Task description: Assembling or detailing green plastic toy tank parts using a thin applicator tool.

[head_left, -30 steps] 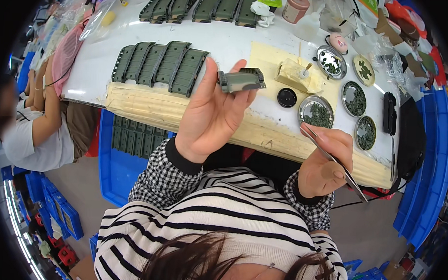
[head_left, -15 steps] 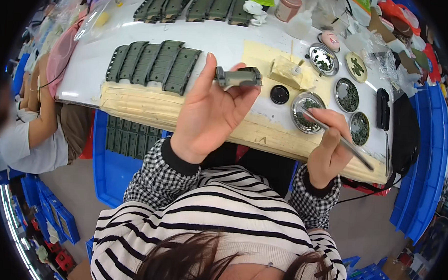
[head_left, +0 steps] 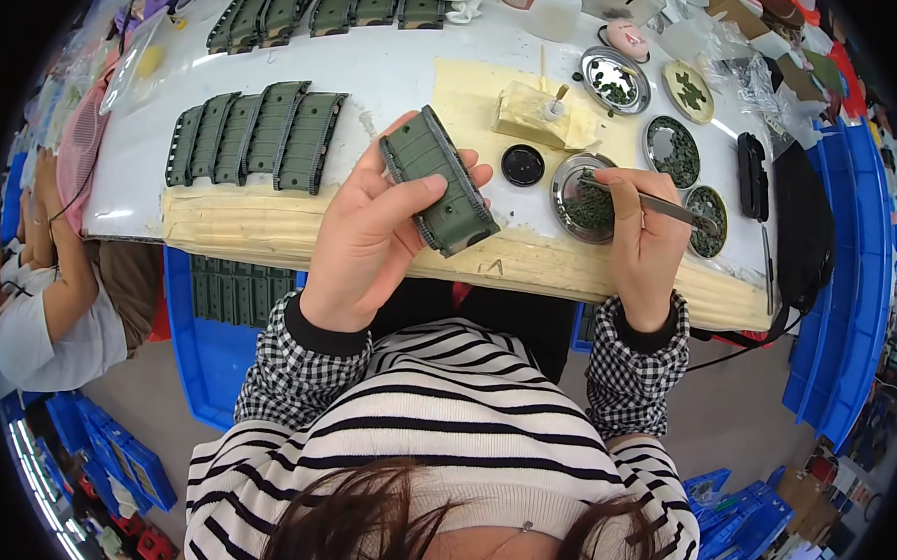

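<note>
Between the thumb and fingers of my left hand (head_left: pixel 355 236) is a curved green camouflage plastic panel (head_left: pixel 439 180), its ribbed face turned up and tilted. My right hand (head_left: pixel 648 239) is closed round metal tweezers (head_left: pixel 677 211). Their tips reach into a round metal dish (head_left: pixel 558 207) of tiny dark green pieces (head_left: pixel 590 208); whether they grip one I cannot make out. Just left of that dish lies a small black round lid (head_left: pixel 523 165). Behind it stands a yellowish taped block (head_left: pixel 536 116) with a small nozzle-like piece on top.
Similar green panels stand in a row (head_left: pixel 260 137) at left, with more (head_left: pixel 366 1) behind. More dishes of small green parts (head_left: pixel 672 153) sit at right, near a black case (head_left: pixel 752 178). Yellowish padding (head_left: pixel 271 222) lines the table's front edge. A blue crate (head_left: pixel 200 364) is below; another person (head_left: pixel 58 293) sits at left.
The panel in my left hand has turned from edge-on to face up, my thumb now across it. My right hand has shifted and the tweezers lie flatter, tips at the dish. The view has shifted.
</note>
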